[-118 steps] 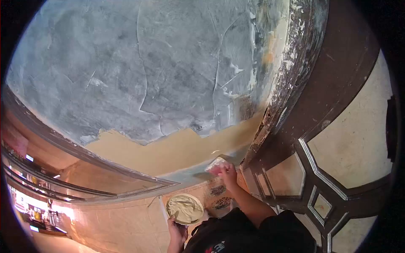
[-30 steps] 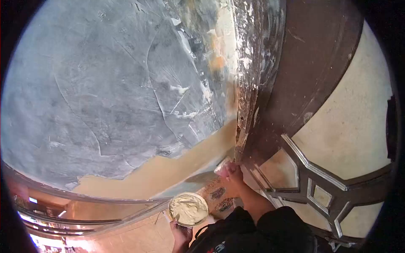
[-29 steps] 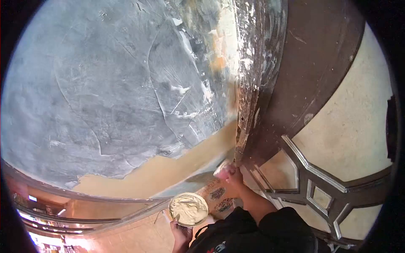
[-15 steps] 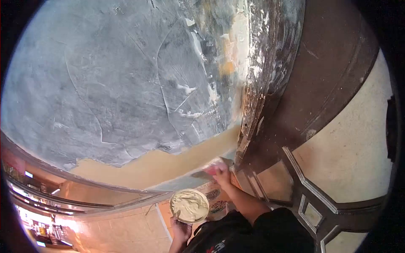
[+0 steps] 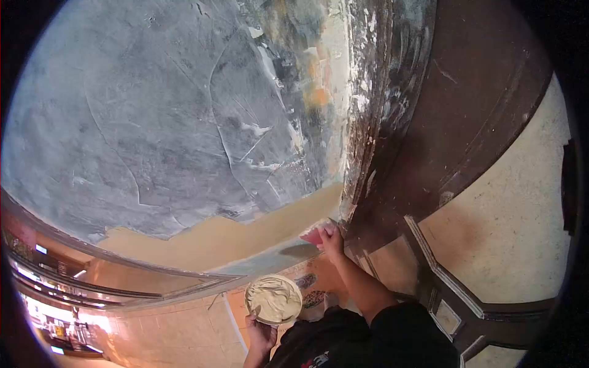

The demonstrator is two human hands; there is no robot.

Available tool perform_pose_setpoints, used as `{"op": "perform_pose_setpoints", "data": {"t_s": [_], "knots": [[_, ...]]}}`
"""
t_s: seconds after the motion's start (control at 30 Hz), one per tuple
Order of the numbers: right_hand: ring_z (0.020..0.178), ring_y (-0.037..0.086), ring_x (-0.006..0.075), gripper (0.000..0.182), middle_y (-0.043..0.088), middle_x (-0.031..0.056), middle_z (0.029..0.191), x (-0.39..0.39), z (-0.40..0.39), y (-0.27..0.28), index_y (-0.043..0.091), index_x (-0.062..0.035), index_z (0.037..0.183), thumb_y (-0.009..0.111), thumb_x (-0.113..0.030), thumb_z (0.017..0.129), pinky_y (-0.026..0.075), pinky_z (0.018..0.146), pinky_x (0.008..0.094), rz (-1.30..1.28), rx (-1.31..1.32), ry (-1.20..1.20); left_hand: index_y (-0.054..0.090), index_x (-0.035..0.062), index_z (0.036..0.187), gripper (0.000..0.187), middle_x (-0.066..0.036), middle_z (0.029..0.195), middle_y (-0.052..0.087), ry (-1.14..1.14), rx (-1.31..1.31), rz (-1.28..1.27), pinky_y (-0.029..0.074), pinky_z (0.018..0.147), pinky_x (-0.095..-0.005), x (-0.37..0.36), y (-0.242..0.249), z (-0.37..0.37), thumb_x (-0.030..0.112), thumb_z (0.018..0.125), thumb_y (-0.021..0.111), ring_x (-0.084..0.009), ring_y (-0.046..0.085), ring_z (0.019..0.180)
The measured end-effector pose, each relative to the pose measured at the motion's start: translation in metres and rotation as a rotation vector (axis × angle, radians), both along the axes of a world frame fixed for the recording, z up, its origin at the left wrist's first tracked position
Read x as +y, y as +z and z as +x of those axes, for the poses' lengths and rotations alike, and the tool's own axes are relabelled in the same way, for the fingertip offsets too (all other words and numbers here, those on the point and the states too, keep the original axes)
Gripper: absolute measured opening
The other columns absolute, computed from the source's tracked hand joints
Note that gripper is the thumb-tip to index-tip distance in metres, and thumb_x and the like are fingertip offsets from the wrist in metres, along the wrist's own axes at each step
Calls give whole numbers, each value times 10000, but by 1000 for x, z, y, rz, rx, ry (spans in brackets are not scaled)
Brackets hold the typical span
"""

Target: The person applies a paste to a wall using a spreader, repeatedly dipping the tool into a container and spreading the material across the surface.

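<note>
My left hand (image 5: 262, 333) grips the rim of a round container (image 5: 273, 299) filled with a cream-coloured paste, low in the view in front of my body. My right hand (image 5: 332, 240) is closed around a pink-red spreading tool (image 5: 313, 235) with pale paste along its edge. The tool is at the lower edge of the wall, near the brown corner. Beside it, a band of smooth tan paste (image 5: 245, 239) runs along the bottom of the grey, patchy wall (image 5: 153, 110).
A dark brown panel (image 5: 460, 110) rises on the right, with pale sections framed by brown moulding (image 5: 448, 279) below it. Tiled floor (image 5: 172, 325) lies beneath. Bright objects and light show at the lower left.
My right hand and the tool have moved slightly right and up, and the tool is tilted differently. The camera view has shifted a little. My left hand still holds the container.
</note>
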State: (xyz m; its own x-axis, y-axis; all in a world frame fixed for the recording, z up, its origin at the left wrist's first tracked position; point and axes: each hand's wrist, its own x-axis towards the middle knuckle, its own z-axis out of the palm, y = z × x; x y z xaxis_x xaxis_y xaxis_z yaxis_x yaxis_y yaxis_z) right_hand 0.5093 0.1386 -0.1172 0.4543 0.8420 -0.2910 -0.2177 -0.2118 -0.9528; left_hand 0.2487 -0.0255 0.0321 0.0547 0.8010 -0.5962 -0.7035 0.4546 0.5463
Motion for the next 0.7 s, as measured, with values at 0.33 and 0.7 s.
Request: {"op": "perform_pose_setpoints", "data": {"t_s": [0.33, 0.7], "knots": [[589, 647, 213, 276, 552, 150, 879, -84, -18, -24, 317, -40, 1100, 455, -175, 904, 494, 427, 298, -101, 59, 282, 379, 50, 1284, 634, -117, 1285, 463, 62, 13, 38, 409, 974, -419, -1, 14, -11, 357, 746, 514, -277, 474, 1165], [936, 565, 256, 211, 558, 126, 965, -73, -66, 197, 530, -48, 977, 610, -82, 786, 445, 825, 365, 572, -499, 394, 351, 34, 1299, 619, -126, 1312, 434, 44, -87, 260, 413, 982, -414, 13, 51, -44, 302, 771, 528, -269, 462, 1185]]}}
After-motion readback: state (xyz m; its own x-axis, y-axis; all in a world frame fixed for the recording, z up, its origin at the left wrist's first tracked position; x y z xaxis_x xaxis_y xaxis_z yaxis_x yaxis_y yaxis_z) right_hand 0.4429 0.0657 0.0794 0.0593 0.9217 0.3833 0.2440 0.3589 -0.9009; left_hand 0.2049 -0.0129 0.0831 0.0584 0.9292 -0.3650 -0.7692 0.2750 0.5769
